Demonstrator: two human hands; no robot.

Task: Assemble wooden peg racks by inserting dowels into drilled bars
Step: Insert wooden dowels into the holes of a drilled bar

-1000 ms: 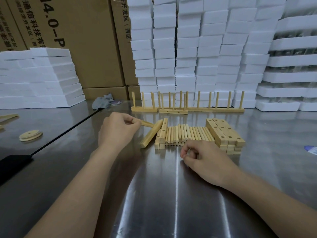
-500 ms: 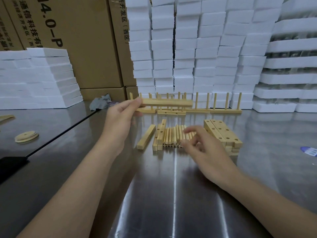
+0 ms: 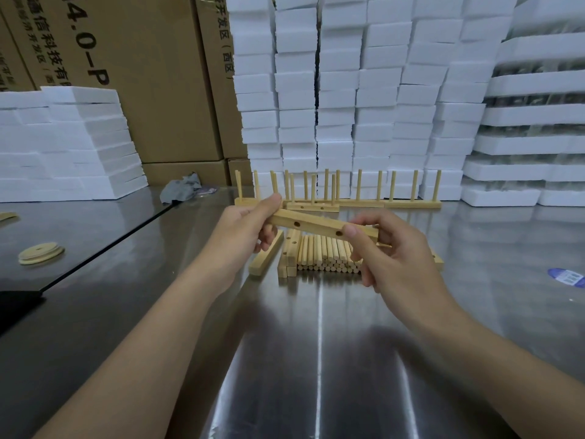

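The right hand [image 3: 392, 251] now leaves the dowels [image 3: 326, 253] and grips the bar [image 3: 316, 224] with the left hand [image 3: 250, 229], above the bench [image 3: 316, 343] middle. Keep the drilled holes facing up; seat each dowel squarely.

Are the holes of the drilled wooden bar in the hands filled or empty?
Empty. The drilled wooden bar shows two dark open holes with no dowel; left hand and right hand hold its ends.

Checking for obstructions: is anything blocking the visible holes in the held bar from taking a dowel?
Nothing visible. The bar, held by left hand and right hand, shows two open holes; right thumb sits beside one.
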